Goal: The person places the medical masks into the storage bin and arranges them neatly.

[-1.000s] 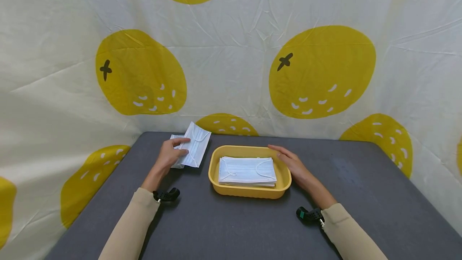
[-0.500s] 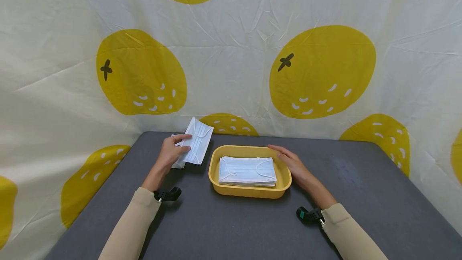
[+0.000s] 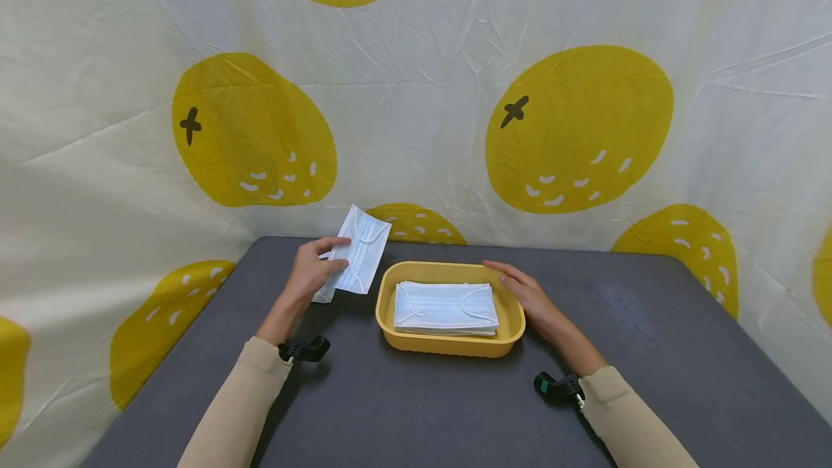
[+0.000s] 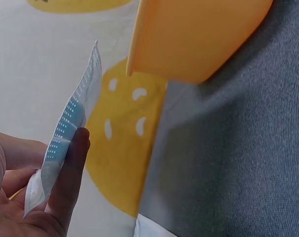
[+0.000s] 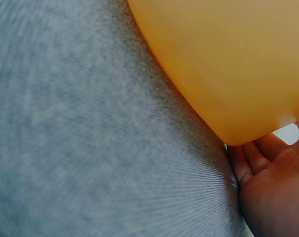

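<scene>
Pinched between the thumb and fingers of my left hand (image 3: 308, 269) is a pale blue face mask (image 3: 364, 251) with white ear loops, raised above the table to the left of a yellow plastic basket (image 3: 448, 346). The left wrist view catches this mask (image 4: 65, 131) edge-on. Beneath it, partly hidden, another mask (image 3: 323, 296) lies on the table. A stack of face masks (image 3: 445, 305) lies flat inside the basket. My right hand (image 3: 536, 302) rests against the basket's right end, fingers extended along the rim; the right wrist view shows its fingers (image 5: 258, 155) behind the basket wall.
The dark grey table (image 3: 416, 410) runs back to a white curtain (image 3: 416, 143) printed with yellow fruit. Each wrist wears a black camera band, the left one (image 3: 305, 349) and the right one (image 3: 557, 386).
My left hand has lifted the face mask a little and moved it slightly right, towards the basket. The right hand, the basket and the stack have stayed still.
</scene>
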{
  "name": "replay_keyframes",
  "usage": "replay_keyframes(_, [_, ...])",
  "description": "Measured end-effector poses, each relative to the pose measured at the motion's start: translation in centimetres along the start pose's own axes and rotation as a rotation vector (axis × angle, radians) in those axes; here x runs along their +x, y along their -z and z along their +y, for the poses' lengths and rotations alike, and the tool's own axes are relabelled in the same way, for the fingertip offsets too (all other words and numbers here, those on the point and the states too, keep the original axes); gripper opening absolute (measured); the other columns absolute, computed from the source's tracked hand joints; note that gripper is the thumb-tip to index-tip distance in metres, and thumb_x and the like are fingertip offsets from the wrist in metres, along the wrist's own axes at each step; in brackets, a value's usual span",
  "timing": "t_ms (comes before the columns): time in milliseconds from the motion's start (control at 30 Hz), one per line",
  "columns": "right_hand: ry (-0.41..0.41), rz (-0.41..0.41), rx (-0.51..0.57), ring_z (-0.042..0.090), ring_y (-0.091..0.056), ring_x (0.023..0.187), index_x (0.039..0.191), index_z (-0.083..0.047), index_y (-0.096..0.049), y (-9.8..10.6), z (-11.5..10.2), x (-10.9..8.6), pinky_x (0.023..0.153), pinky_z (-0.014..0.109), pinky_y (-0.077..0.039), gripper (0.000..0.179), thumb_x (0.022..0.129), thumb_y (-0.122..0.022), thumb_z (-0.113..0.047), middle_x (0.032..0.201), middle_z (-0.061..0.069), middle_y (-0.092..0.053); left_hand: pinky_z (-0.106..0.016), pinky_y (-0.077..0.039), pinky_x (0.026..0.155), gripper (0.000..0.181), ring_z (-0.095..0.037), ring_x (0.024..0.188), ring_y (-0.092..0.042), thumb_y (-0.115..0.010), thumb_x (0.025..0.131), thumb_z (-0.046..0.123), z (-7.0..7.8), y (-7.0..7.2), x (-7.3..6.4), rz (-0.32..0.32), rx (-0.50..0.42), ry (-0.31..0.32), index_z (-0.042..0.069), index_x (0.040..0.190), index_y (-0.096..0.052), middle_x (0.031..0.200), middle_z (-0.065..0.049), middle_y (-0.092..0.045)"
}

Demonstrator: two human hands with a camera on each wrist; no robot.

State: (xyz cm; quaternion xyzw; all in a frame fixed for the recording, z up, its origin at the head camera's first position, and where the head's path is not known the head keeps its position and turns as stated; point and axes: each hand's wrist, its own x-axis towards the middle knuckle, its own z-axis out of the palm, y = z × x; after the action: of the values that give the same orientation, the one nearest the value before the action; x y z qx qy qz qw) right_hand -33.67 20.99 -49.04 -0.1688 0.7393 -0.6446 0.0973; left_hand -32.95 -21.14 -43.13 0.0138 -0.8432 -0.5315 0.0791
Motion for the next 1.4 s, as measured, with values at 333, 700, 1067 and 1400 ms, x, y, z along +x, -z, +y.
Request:
replay_keyframes(333, [-0.008,0.009,-0.013,0.037,-0.044,0.146,0.156,-0.011,-0.046,0.0,0.0,0.0,0.104,0.027,-0.052,0.046,0.113,-0.042,-0.027,0.164,0.014,-0.039,-0.037,-0.055,0.092,0.044,-0.032,0.119,-0.063,-0.072,0.089,0.000,1.1,-0.8,-0.4,-0.008,0.021,-0.046,0.009,0.132,-0.071,0.145,-0.017,-0.060])
replay_keyframes(700, [0.001,-0.003,-0.010,0.039,-0.043,0.146,0.157,-0.010,-0.045,0.0,0.1,0.2,0.102,0.026,-0.053,0.046,0.113,-0.040,-0.026,0.164,0.016,-0.038,-0.033,-0.054,0.089,0.043,-0.032,0.115,-0.063,-0.072,0.088,-0.002,2.1,-2.0,-1.1,-0.047,-0.025,-0.057,0.008,0.130,-0.072,0.143,-0.017,-0.061])
replay_keyframes(1067, [-0.001,-0.005,-0.010,0.038,-0.043,0.146,0.157,-0.010,-0.044,0.0,0.1,0.2,0.102,0.025,-0.053,0.047,0.113,-0.041,-0.026,0.164,0.015,-0.039,-0.038,-0.052,0.096,0.043,-0.033,0.119,-0.059,-0.072,0.087,-0.006,2.3,-2.8,-1.0,-0.035,-0.019,-0.088,0.005,0.129,-0.072,0.140,-0.019,-0.062])
replay_keyframes(1400, [0.004,-0.007,-0.008,0.037,-0.042,0.147,0.157,-0.011,-0.045,0.0,0.1,0.1,0.101,0.023,-0.052,0.047,0.113,-0.041,-0.026,0.165,0.014,-0.038,-0.031,-0.054,0.089,0.043,-0.031,0.115,-0.062,-0.072,0.088,-0.005,2.8,-3.1,-1.5,-0.060,-0.054,-0.086,0.008,0.129,-0.072,0.139,-0.017,-0.062])
